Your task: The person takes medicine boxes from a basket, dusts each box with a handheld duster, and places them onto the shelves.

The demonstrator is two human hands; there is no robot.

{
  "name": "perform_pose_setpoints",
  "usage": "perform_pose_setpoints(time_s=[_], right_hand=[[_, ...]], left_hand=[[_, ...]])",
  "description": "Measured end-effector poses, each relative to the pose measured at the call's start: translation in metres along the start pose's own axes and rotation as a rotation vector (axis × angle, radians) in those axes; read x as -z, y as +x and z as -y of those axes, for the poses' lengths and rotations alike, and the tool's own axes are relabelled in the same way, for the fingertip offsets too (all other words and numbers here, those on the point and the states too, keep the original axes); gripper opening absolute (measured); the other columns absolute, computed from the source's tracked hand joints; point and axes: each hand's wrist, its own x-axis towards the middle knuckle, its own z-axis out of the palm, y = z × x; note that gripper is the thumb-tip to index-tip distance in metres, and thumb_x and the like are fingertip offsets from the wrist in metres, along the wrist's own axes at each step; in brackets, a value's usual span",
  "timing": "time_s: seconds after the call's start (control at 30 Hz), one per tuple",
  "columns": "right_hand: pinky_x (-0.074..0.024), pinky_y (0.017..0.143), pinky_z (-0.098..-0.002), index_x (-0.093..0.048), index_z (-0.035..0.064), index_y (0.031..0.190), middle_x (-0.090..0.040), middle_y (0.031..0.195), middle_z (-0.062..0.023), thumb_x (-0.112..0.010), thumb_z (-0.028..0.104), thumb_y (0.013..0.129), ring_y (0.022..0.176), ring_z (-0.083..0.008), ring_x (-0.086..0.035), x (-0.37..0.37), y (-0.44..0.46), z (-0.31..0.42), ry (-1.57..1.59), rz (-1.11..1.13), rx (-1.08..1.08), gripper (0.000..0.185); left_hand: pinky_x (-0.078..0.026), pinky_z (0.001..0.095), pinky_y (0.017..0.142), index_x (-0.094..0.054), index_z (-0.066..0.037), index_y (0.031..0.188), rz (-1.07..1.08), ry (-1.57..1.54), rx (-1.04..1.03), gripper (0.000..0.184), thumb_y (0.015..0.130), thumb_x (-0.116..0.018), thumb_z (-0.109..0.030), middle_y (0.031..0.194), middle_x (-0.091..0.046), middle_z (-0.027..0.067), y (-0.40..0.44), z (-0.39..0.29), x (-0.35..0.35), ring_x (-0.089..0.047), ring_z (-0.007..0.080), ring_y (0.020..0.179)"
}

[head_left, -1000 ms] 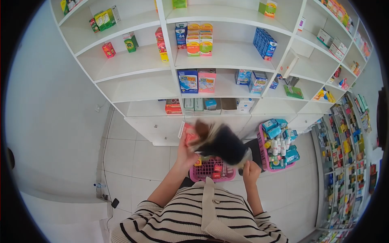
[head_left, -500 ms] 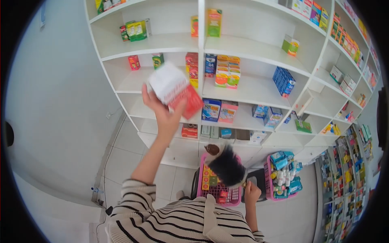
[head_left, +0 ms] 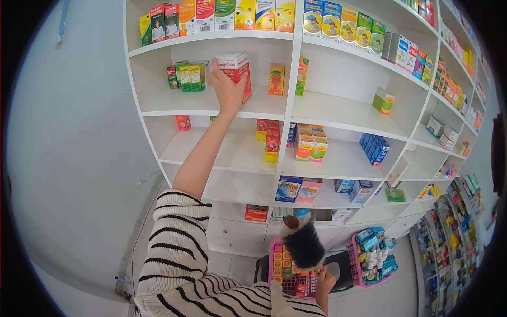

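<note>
My left hand point(head_left: 228, 91) is raised to a shelf point(head_left: 187, 102) and wrapped round a white and red medicine box point(head_left: 232, 64), which stands upright at that shelf. Green and yellow boxes point(head_left: 191, 77) are just left of it, and an orange box point(head_left: 276, 79) is a little to its right. Low in front of me, my right hand point(head_left: 326, 280) is closed on the handle of a fluffy black and white duster point(head_left: 303, 246). The duster's head hangs over a pink basket point(head_left: 275, 250) holding small boxes.
Medicine boxes point(head_left: 253, 15) line the shelf above. More boxes point(head_left: 310, 142) sit on the lower shelves. A second pink basket point(head_left: 357, 271) with bottles and blue packs stands at the right. A wall point(head_left: 74, 132) bounds the left side.
My left hand has carried the medicine box up to the higher shelf and turned it upright. The view has tilted upward. My right hand still holds the duster.
</note>
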Motion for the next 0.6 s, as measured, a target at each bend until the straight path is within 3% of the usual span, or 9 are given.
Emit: perform_pose_setpoints(time_s=[0.07,0.2,0.27,0.37,0.6], right_hand=[[-0.0335,0.044,-0.0432,-0.058,-0.0042,0.063,-0.049,0.053,-0.0223,-0.052,0.023,0.092,0.044,-0.0365,-0.05,-0.006,-0.003,0.009,0.009,-0.024,-0.012,0.04],[-0.0321,0.044,-0.0439,-0.057,-0.0053,0.063,-0.048,0.052,-0.0226,-0.052,0.023,0.092,0.043,-0.0362,-0.049,-0.021,-0.007,0.021,0.008,-0.039,-0.077,0.041],[-0.0315,0.043,-0.0441,-0.058,-0.0056,0.063,-0.048,0.052,-0.0229,-0.051,0.023,0.093,0.042,-0.0362,-0.049,-0.03,-0.009,0.02,0.002,-0.043,-0.106,0.042],[-0.0307,0.043,-0.0441,-0.058,-0.0059,0.063,-0.049,0.052,-0.0232,-0.05,0.024,0.094,0.042,-0.0359,-0.049,-0.052,-0.019,0.017,-0.045,-0.071,-0.1,0.043],[-0.0303,0.043,-0.0431,-0.056,-0.0061,0.062,-0.048,0.05,-0.0215,-0.05,0.024,0.094,0.04,-0.0337,-0.047,-0.075,-0.027,0.046,-0.003,-0.077,-0.119,0.044]], left_hand=[[-0.027,0.0463,0.108,-0.013,0.004,0.144,0.098,-0.02,0.07,0.104,0.071,-0.08,-0.027,0.133,-0.029,0.0307,0.001,0.008,-0.005,-0.034,0.0445,0.123],[-0.028,0.0462,0.108,-0.014,0.005,0.143,0.18,-0.017,0.107,0.105,0.069,-0.082,-0.026,0.133,-0.033,0.0298,0.003,0.003,0.002,-0.034,0.0427,0.126],[-0.042,0.0461,0.096,-0.016,0.002,0.143,0.315,0.041,0.1,0.109,0.064,-0.084,-0.028,0.121,-0.043,0.028,0.007,0.01,0.015,-0.047,0.0413,0.115],[-0.049,0.0437,0.088,-0.023,0.007,0.134,0.516,-0.083,0.028,0.102,0.062,-0.085,-0.031,0.115,-0.049,0.0277,0.015,0.061,0.003,-0.055,0.0406,0.107],[-0.053,0.0409,0.081,-0.026,0.005,0.119,0.696,0.121,0.165,0.094,0.06,-0.087,-0.035,0.115,-0.05,0.0313,0.036,0.063,-0.067,-0.06,0.0434,0.098]])
